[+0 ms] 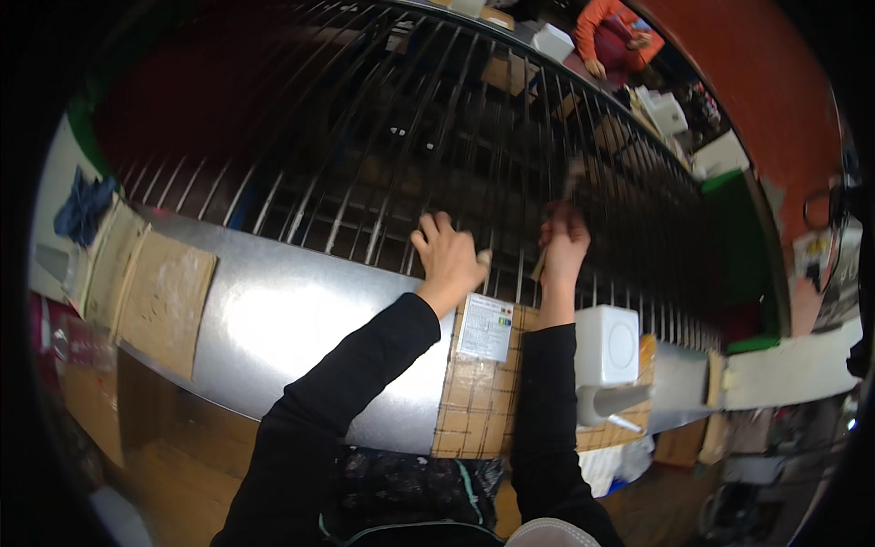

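My left hand [449, 258] rests over a rack of thin metal rods [369, 239], near the edge of the metal worktop. Its fingers are bent and apart; a pale covering appears on the thumb side, and nothing shows held in it. To its right, my right hand [566, 239] is closed above the rods. A slim tool [574, 178], smeared by motion, points away from that hand, and its kind cannot be made out. A short tan end sticks out on the hand's near side. Below my hands lies a taped cardboard sheet [474, 406] with a printed label [485, 327].
A white plastic container [606, 346] stands by my right forearm. The shiny metal worktop [283, 301] runs leftward to a wooden board [167, 296] and a blue cloth [84, 208]. Green panels [749, 246] edge the right side. Across the rack, another person [615, 41] wears orange.
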A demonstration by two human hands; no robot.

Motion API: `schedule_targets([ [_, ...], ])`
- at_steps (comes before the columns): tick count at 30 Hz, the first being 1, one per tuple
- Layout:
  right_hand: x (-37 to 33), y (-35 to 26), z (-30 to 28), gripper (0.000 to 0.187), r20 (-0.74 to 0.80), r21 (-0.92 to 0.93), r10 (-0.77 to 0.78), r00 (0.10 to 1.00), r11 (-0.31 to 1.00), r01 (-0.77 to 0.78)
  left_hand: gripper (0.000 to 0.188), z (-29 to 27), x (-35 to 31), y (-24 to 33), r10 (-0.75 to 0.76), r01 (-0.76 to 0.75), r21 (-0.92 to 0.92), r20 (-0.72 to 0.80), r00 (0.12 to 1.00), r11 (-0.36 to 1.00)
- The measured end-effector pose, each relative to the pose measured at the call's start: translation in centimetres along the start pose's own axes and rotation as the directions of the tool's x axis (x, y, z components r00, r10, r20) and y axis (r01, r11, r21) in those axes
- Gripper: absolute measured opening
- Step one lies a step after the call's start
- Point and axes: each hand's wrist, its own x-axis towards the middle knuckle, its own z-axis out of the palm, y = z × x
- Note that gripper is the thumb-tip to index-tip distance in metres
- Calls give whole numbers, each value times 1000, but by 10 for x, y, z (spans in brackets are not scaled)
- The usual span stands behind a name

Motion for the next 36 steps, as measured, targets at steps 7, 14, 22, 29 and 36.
schedule_targets([
  [7,26,55,21,34,108,-840,-60,992,528,123,26,20,5,4,141,-151,93,104,985,984],
  [14,43,76,26,30,254,-903,-88,963,335,268,22,30,14,8,72,-94,104,197,978,990],
  [22,115,87,58,30,450,-889,-239,861,-26,457,23,37,26,11,-31,19,41,319,947,999],
  [29,185,86,84,27,343,-912,-101,934,203,357,40,35,31,6,-36,45,-16,376,926,999],
  [36,178,83,73,32,340,-923,-13,940,186,337,31,39,31,10,-10,4,17,366,931,1000],
])
